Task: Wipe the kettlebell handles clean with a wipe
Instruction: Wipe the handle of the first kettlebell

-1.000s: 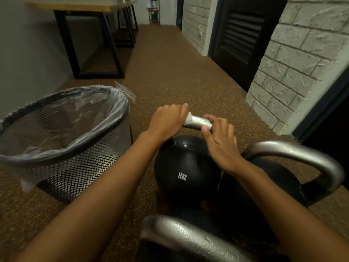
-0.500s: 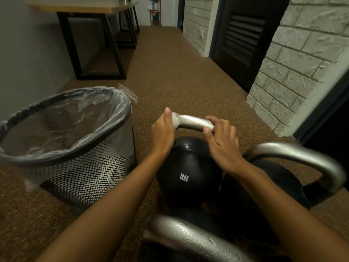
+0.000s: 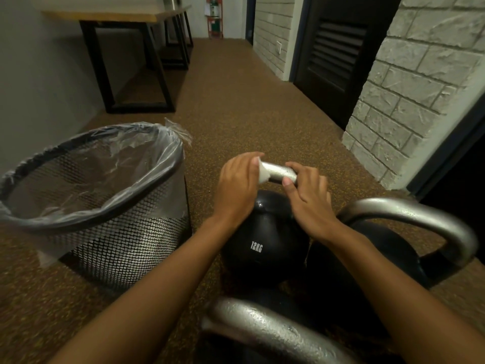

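The left hand (image 3: 237, 185) has slid the wipe (image 3: 262, 175) along the handle (image 3: 278, 171) of the 12 kg kettlebell (image 3: 262, 245): a sec ago it sat over the top of the bar, now it is out at the left bend, & the wipe peeks out white betw. hand & metal. Its fingers (image 3: 249, 156) are curled tight round the wipe & the bar. The right hand (image 3: 309, 200) hasn't moved; it stays on the right end of the same handle, fingers (image 3: 307, 172) wrapped over the top, thumb under, keeping the bell steady. The shiny middle of the bar shows bare now, so the top prob. got its rub & the left bend is being done. I'd guess the bit under the right hand is not wiped yet. Two more bells sit close: a big grey handle (image 3: 420, 216) just right of the 12 kg one, & a bumpy grey handle (image 3: 262, 329) nearer the person than it. No hand is on those, so I'd guess the job is early. A mesh bin (image 3: 118, 245) w/ a clear bag stands left of the 12 kg bell
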Available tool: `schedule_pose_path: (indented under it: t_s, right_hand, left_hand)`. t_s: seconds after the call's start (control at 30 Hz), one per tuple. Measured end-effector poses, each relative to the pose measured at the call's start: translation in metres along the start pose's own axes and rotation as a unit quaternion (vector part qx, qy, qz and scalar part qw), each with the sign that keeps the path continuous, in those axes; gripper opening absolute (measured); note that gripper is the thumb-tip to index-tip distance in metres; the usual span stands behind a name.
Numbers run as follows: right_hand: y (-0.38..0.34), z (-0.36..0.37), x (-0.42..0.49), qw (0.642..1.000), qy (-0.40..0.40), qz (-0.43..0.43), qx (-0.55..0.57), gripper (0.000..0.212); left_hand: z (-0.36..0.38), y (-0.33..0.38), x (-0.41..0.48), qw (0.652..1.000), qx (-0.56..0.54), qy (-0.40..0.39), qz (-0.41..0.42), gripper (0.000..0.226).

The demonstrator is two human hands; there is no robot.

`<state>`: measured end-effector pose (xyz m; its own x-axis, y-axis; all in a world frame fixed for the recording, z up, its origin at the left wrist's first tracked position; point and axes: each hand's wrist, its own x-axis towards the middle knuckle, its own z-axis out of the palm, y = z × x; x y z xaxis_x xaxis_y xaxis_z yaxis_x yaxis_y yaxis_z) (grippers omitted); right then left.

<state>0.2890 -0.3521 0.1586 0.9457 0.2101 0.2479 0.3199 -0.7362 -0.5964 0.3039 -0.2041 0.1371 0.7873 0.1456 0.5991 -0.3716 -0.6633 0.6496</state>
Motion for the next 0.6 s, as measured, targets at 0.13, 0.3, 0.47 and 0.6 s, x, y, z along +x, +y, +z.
schedule_pose_path:
  t_s: [0.13, 0.3, 0.47, 0.6]
  right_hand:
    - [-0.001, -0.001, -0.001, 1.000, 0.000, 0.004, -0.001, 0.039]
    - [-0.001, -0.001, -0.001, 1.000, -0.001, 0.003, -0.005, 0.039]
    - [-0.001, -0.001, -0.001, 1.000, -0.005, 0.003, 0.002, 0.039]
    - [0.001, -0.003, 0.000, 1.000, -0.004, 0.004, 0.007, 0.039]
  left_hand:
    - [-0.004, -0.008, -0.005, 0.994, 0.043, -0.006, 0.097, 0.035]
    - [-0.005, 0.001, 0.017, 0.993, -0.035, -0.046, -0.106, 0.036]
    - [-0.003, 0.026, 0.031, 0.984, 0.145, -0.106, 0.010, 0.038]
    - [-0.007, 0.013, 0.017, 0.980, 0.131, -0.080, 0.128, 0.041]
